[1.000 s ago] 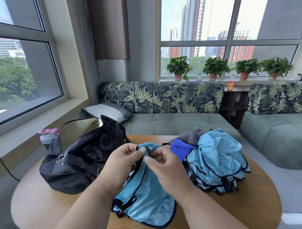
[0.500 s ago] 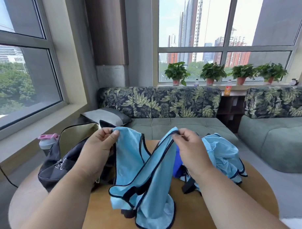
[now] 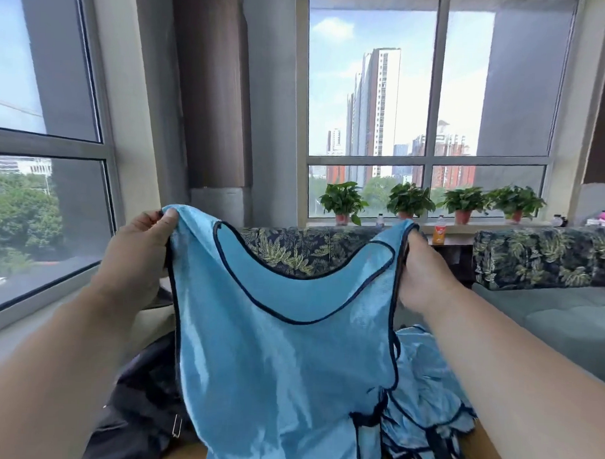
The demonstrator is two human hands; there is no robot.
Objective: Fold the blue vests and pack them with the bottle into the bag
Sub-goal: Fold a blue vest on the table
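I hold a light blue vest [image 3: 283, 359] with dark trim spread out in the air in front of me. My left hand [image 3: 139, 254] pinches its left shoulder strap and my right hand [image 3: 421, 271] grips the right strap. Behind the hanging vest, a pile of more blue vests [image 3: 428, 409] lies on the wooden table [image 3: 482, 455] at the lower right. The black bag [image 3: 137, 412] sits at the lower left, partly hidden by the vest and my left arm. The pink-lidded bottle is out of sight.
A leaf-patterned sofa [image 3: 540, 258] runs behind the table. Several potted plants [image 3: 408, 200] and an orange drink bottle [image 3: 439, 230] stand on the windowsill. A window ledge [image 3: 34, 309] runs along the left.
My hands have lifted the vest off the table and pulled its shoulder straps wide apart, so it now hangs flat. My view has tilted upward, hiding the bottle.
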